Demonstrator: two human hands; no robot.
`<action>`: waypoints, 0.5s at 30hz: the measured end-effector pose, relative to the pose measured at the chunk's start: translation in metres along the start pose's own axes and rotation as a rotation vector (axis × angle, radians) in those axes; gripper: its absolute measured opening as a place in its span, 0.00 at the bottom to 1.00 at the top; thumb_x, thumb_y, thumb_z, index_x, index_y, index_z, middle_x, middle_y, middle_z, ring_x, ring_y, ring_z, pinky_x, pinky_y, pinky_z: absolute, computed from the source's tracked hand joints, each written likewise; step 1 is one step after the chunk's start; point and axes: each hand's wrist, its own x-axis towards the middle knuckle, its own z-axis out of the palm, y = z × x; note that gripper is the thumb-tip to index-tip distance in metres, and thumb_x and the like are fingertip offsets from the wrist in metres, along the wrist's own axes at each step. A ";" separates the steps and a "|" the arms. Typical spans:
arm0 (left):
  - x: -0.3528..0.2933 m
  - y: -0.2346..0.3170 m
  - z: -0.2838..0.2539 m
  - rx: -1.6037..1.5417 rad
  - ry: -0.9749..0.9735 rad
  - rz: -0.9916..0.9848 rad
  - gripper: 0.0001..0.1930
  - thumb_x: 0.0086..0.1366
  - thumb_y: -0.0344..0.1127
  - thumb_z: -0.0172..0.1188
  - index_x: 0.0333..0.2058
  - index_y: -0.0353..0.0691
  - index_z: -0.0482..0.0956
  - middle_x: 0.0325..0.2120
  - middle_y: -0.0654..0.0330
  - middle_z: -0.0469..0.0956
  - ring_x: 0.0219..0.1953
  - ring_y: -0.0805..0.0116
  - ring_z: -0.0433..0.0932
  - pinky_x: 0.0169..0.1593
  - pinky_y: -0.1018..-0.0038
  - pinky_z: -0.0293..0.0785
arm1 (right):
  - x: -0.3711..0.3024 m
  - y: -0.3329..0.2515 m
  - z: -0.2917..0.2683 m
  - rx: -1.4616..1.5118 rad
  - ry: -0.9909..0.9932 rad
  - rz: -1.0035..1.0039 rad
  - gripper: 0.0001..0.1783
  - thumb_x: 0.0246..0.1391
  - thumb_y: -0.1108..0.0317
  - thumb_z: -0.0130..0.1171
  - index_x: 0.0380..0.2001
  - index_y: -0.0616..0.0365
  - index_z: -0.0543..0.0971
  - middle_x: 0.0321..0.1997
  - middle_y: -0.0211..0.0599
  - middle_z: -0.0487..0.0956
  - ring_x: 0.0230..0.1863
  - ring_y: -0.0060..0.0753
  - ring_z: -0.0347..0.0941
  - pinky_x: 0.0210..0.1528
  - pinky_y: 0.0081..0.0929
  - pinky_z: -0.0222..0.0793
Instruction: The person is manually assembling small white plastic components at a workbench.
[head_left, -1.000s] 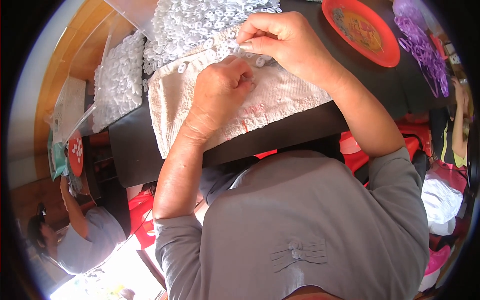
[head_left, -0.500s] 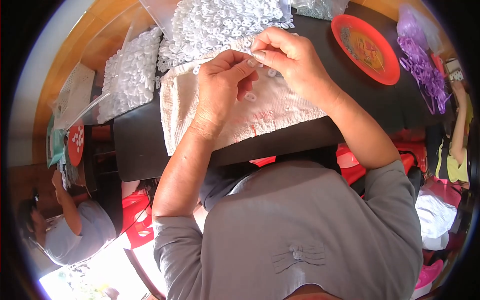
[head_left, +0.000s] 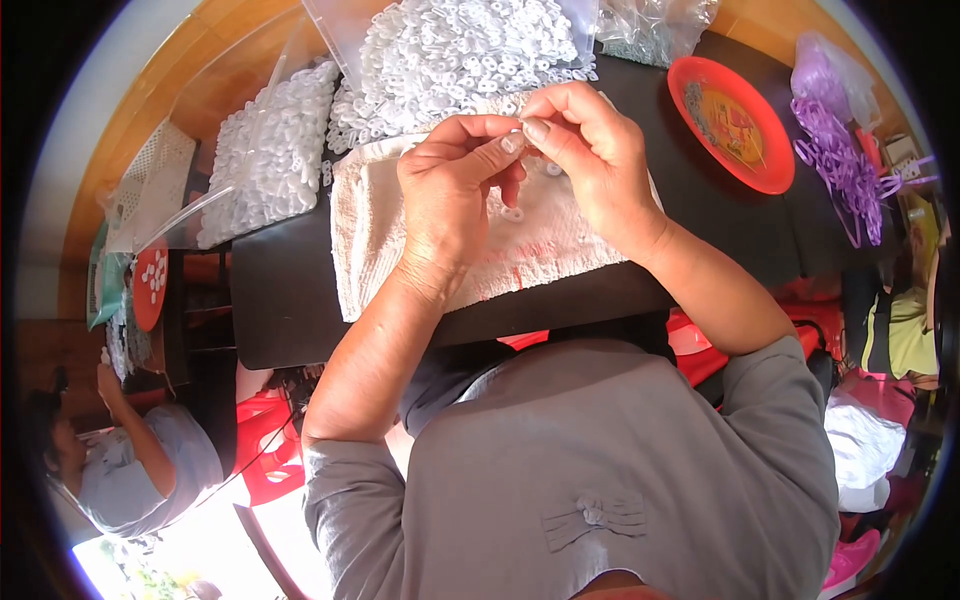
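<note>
My left hand (head_left: 445,190) and my right hand (head_left: 595,160) meet fingertip to fingertip above a cream towel (head_left: 375,245). Both are closed in a pinch of thumb and forefinger. A bit of a small white piece (head_left: 517,131) shows between the tips; the fingers cover most of it. Under my hands, a few loose white oval plastic pieces (head_left: 512,214) with holes lie on the towel. Just beyond the towel, a large heap of similar pieces (head_left: 460,50) spills from a clear plastic bin (head_left: 335,30).
Left of the heap sits a clear bag of white pieces (head_left: 265,155). To the right are a red plate (head_left: 776,176) with small metal bits and purple ribbons (head_left: 840,165). A plastic bag (head_left: 660,35) stands behind. Another person (head_left: 150,460) sits at far left, near a red stool (head_left: 262,450).
My fingertips stay pinched together, with the right fingers slightly shifted and the white piece more covered. The whole view has shifted a little. At far right, the other person's hand has left the ribbons' side.
</note>
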 end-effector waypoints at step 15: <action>0.004 -0.003 -0.004 -0.184 -0.014 -0.090 0.05 0.63 0.23 0.59 0.37 0.28 0.78 0.29 0.54 0.80 0.25 0.70 0.77 0.26 0.75 0.73 | -0.002 -0.002 0.007 0.018 0.008 -0.084 0.02 0.60 0.80 0.53 0.35 0.64 0.72 0.31 0.33 0.78 0.32 0.18 0.74 0.35 0.18 0.71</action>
